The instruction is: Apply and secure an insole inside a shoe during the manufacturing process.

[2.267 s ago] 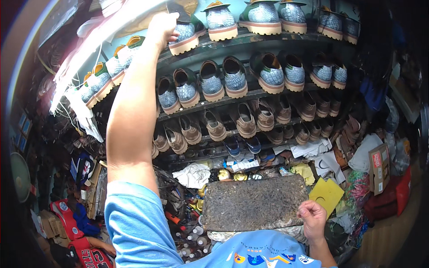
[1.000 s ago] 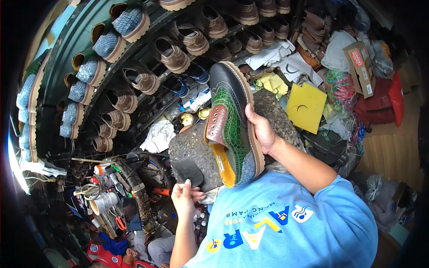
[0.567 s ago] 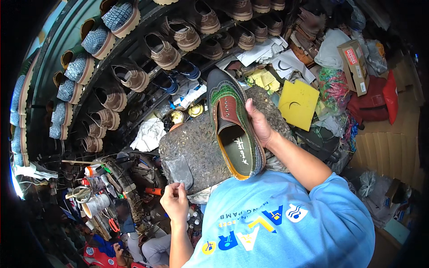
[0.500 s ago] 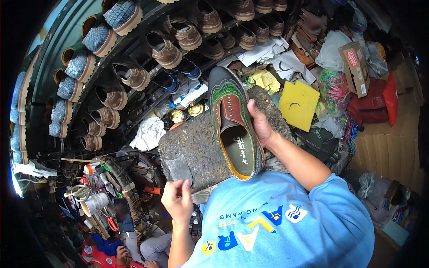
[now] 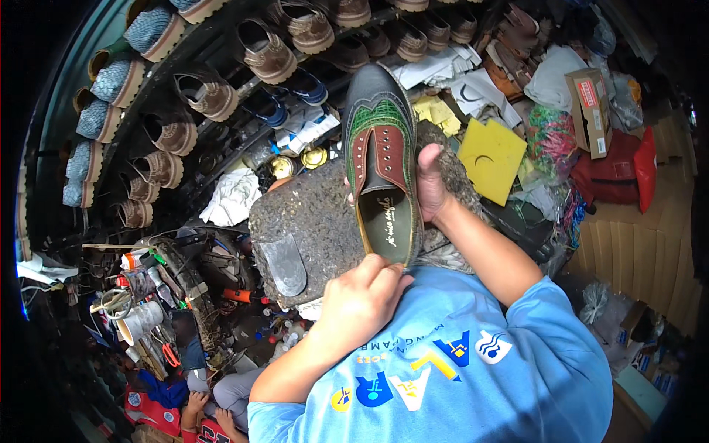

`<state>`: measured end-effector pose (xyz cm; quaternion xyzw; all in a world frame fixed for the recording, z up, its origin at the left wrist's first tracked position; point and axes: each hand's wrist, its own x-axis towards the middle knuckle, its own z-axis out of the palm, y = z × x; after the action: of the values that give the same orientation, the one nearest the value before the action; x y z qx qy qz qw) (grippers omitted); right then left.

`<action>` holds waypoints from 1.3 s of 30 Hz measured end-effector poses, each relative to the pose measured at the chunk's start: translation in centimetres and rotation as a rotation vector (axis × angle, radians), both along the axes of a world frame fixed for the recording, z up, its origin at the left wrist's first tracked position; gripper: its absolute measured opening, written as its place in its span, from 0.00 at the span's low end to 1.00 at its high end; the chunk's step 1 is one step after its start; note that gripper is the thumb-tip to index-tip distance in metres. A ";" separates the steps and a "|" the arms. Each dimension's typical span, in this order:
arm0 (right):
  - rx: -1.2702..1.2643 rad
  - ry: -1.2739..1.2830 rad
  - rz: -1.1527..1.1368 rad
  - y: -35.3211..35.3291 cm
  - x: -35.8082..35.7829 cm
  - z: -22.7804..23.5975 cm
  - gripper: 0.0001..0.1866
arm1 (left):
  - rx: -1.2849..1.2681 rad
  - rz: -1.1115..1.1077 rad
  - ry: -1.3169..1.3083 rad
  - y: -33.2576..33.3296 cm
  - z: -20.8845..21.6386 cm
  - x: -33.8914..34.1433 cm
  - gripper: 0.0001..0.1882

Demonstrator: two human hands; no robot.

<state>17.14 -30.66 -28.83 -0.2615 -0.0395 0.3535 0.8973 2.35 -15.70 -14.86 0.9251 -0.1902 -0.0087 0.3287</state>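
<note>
A lace-less dress shoe (image 5: 389, 155) in black, green and reddish brown is held toe away from me, its opening and dark insole facing up. My right hand (image 5: 431, 181) grips it from the right and beneath, with fingertips showing past its left side. At the heel, my left hand (image 5: 363, 295) pinches the rear rim of the opening with thumb and fingers. Below the shoe lies a rough dark stone slab (image 5: 295, 214). A thin grey heel-shaped pad (image 5: 285, 266) rests on the slab's near left part.
Shelves of brown shoes (image 5: 264, 52) and blue textured shoes (image 5: 111, 81) curve along the far left. Tools and a white cup (image 5: 140, 323) crowd the left. Yellow sheets (image 5: 491, 161), a cardboard box (image 5: 588, 111) and a red bag (image 5: 617, 181) lie right. Another person's hands (image 5: 196, 404) show at lower left.
My left hand has moved right from beside the grey pad to the shoe's heel and taken hold there. The shoe has turned straighter and shifted slightly away from me.
</note>
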 end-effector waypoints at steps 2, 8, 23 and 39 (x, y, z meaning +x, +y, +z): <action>-0.066 -0.012 -0.032 0.0 0.0 -0.3 0.70 | -0.050 -0.003 0.076 1.0 0.7 0.3 0.13; 0.008 0.041 -0.032 -0.3 0.1 -0.2 0.60 | 0.063 -0.017 0.165 0.5 -0.1 0.6 0.22; -0.165 0.037 -0.095 0.2 0.4 -0.2 0.66 | 0.111 -0.124 0.319 1.9 1.2 3.3 0.32; -0.215 -0.009 -0.043 0.5 0.2 -0.1 0.69 | 0.375 -0.234 0.272 0.1 -0.3 5.1 0.56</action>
<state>17.35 -30.15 -28.89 -0.3589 0.0000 0.3354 0.8711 7.48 -15.63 -15.18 0.9318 -0.2450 -0.2060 0.1709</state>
